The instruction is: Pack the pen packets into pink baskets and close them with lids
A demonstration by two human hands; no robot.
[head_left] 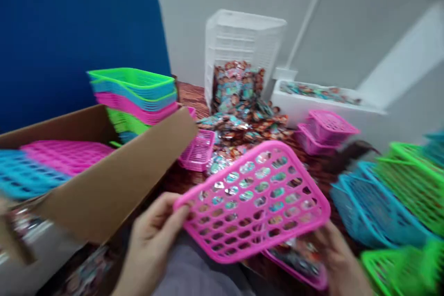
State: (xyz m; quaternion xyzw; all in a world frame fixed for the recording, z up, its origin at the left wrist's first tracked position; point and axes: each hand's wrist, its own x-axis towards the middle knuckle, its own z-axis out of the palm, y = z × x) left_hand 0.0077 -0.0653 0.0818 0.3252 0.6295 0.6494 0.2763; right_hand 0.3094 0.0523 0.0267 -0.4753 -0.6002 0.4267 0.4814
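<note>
A pink perforated plastic lid [244, 210] is held tilted in front of me. My left hand [157, 226] pinches its left corner between thumb and fingers. Just below the lid's right corner is my right hand [342, 259], beside a pink basket [317, 281] with shiny printed packets [298, 261] in it. The lid hides much of that basket. The right hand's fingers are partly behind the lid and blurred, so whether they grip the lid or the basket is unclear.
At left stands an open cardboard box [138, 180] with blue and pink lids [69, 155] and stacked baskets [135, 97]. Packets spill from a white crate [246, 32] ahead. Closed pink baskets [326, 129] sit near a white foam box [287, 104]. Blue baskets [374, 208] and green baskets [412, 180] crowd the right.
</note>
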